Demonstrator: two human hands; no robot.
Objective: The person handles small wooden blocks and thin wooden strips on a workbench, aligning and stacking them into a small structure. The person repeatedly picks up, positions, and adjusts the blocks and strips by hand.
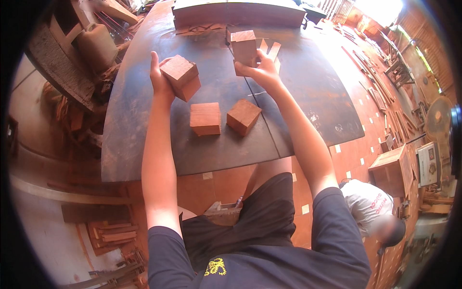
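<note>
My left hand (162, 83) is closed around the left side of a reddish-brown wooden block (179, 70), thumb pointing up. A step runs across that block, and I cannot tell whether it is two pieces stacked or one. Farther off and to the right, my right hand (263, 71) grips another wooden block (244, 47) between thumb and fingers; some of its fingers are hidden. Nearer me on the dark table (216, 156), two more blocks sit side by side: a squared-on left block (205, 117) and a turned right block (244, 117).
Thin wood pieces (274, 51) lie beyond my right hand. A long wooden box (240, 15) stands at the table's far edge. A plastic jug (97, 43) is at the left. On the right, a person in a light shirt (368, 204) bends near a wooden crate (392, 168).
</note>
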